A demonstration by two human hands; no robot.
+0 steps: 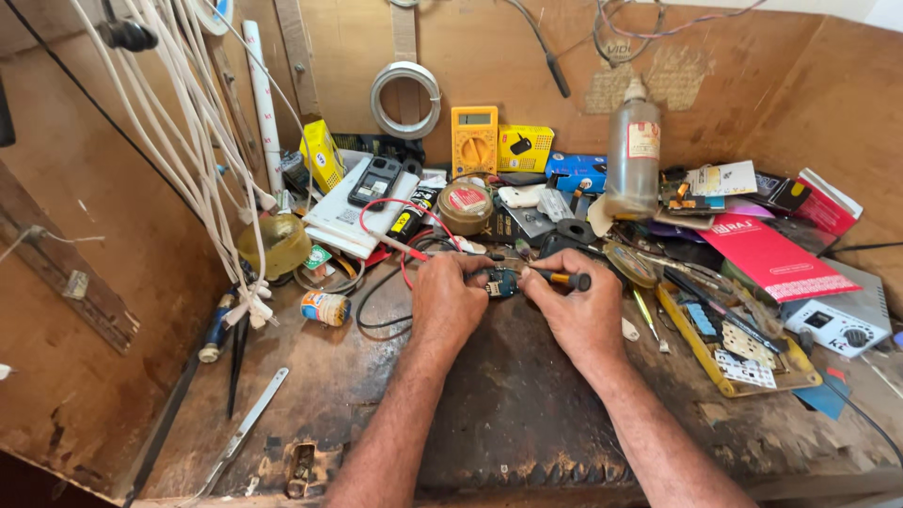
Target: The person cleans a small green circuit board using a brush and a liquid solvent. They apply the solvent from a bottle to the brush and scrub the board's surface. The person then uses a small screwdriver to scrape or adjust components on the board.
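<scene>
Head view: left hand (448, 303) pinches a small circuit board (502, 282) mid-counter (508, 404), while right hand (581, 315) grips an orange-handled screwdriver (562, 278) touching it.

A worn, dark-stained wooden workbench (508, 414) fills the near scene, its front edge chipped. Brown board walls close it in: a left wall (85, 310) with a metal hinge strip, a far wall (508, 56), and a right wall (837, 103). Daylight falls evenly from above.
</scene>
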